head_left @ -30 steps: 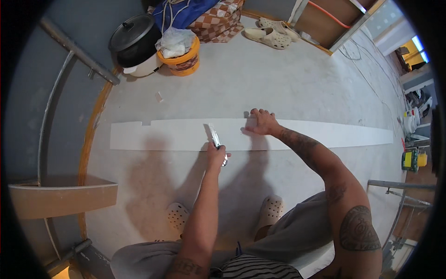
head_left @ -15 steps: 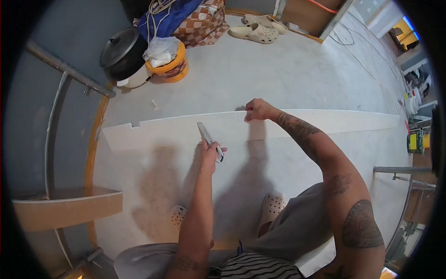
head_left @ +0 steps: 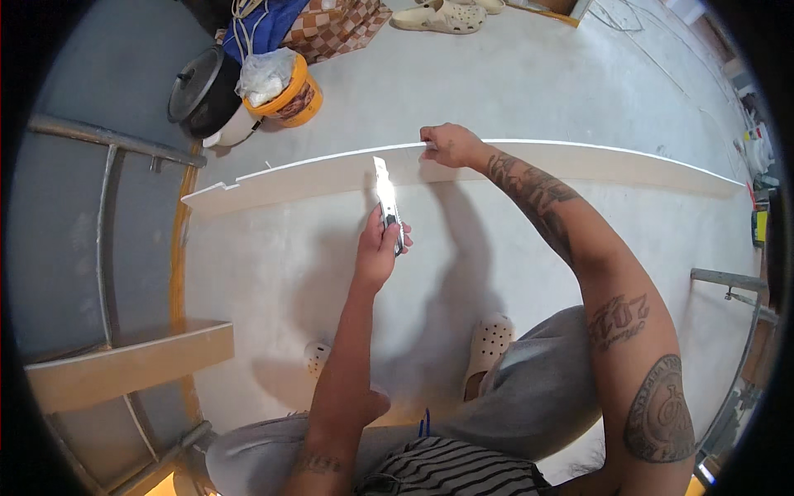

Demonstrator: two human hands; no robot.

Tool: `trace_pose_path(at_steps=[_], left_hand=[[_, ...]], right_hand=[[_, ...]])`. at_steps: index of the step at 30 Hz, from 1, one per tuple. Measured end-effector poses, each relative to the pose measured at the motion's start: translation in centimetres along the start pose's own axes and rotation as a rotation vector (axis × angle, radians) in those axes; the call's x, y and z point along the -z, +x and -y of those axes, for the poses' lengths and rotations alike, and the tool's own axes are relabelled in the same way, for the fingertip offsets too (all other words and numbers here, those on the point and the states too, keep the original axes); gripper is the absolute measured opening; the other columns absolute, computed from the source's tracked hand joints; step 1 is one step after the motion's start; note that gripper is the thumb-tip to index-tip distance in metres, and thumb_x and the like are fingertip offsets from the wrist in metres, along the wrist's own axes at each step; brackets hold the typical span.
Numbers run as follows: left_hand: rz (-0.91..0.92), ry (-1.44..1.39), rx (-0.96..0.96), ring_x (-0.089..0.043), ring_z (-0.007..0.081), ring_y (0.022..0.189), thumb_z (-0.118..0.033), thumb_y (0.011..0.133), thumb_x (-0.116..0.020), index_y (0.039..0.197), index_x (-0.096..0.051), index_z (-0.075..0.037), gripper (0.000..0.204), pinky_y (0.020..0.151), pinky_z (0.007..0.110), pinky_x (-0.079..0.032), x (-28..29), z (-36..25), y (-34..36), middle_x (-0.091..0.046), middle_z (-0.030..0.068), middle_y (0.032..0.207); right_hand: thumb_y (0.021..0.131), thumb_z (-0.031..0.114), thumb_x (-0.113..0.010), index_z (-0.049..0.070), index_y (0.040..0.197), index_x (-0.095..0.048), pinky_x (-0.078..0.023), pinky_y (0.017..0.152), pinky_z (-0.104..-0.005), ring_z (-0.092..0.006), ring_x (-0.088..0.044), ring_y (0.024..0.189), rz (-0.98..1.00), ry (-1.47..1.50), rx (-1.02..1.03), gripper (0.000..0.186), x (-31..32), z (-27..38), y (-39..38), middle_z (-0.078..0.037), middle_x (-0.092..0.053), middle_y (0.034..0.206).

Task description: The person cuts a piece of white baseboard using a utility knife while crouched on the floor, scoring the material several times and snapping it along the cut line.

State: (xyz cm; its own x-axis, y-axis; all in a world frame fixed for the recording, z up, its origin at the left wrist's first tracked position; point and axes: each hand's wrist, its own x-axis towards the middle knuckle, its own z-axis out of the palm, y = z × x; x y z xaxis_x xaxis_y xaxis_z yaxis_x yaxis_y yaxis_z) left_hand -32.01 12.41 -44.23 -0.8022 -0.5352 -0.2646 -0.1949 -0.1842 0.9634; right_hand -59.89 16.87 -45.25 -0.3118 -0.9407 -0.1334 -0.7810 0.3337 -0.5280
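Note:
A long, narrow white board stands on its edge across the floor, with a small notch near its left end. Around the middle of its top edge, my right hand is closed, fingers pinching the board. My left hand grips a silver and black utility knife, its blade out and pointing away from me. The blade tip shows just in front of the board, and a bright glare lies on the metal. Whether the tip touches the board I cannot tell.
At the far left are a black pot and an orange bucket holding a plastic bag. Pale clogs lie at the back. Metal scaffold frames stand left and right; a board strip rests on the left one.
The board now stands more upright, its top edge higher in the view. My right hand keeps hold of it. My left hand with the knife has moved farther forward and slightly right.

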Motion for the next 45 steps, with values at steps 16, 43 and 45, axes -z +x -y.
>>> trace_pose_path(at_steps=[16, 43, 45], left_hand=[[-0.041, -0.152, 0.336, -0.057, 0.0137, 0.057, -0.032, 0.098, -0.048, 0.101, -0.05, -0.004, 0.028, 0.05, 0.029, -0.046, -0.9, -0.5, 3.7, -0.059, 0.0048, 0.071], [-0.338, 0.916, -0.11, -0.065, 0.0445, 0.075, -0.021, 0.097, -0.049, 0.102, -0.054, 0.001, 0.024, 0.067, 0.053, -0.05, -5.4, -1.5, 5.7, -0.066, 0.0256, 0.078], [-0.354, 0.919, -0.137, -0.065, 0.0441, 0.075, -0.021, 0.096, -0.049, 0.102, -0.055, 0.001, 0.023, 0.068, 0.053, -0.05, -5.5, -1.6, 5.7, -0.067, 0.0253, 0.08]], right_hand=[[0.089, 0.041, -0.061, 0.007, 0.1, -0.066, -0.051, 0.08, -0.0474, -0.0366, -0.065, 0.09, 0.048, -0.12, 0.038, 0.036, -0.5, 0.4, -1.2, -0.017, -0.07, 0.091], [0.082, 0.033, -0.071, 0.006, 0.094, -0.071, -0.052, 0.078, -0.0456, -0.036, -0.067, 0.086, 0.041, -0.117, 0.009, 0.03, -0.1, 0.3, -1.0, -0.016, -0.07, 0.087], [0.082, 0.035, -0.071, 0.006, 0.093, -0.071, -0.053, 0.078, -0.0455, -0.036, -0.067, 0.087, 0.053, -0.138, 0.001, 0.031, 0.0, 0.3, -0.9, -0.016, -0.07, 0.088]])
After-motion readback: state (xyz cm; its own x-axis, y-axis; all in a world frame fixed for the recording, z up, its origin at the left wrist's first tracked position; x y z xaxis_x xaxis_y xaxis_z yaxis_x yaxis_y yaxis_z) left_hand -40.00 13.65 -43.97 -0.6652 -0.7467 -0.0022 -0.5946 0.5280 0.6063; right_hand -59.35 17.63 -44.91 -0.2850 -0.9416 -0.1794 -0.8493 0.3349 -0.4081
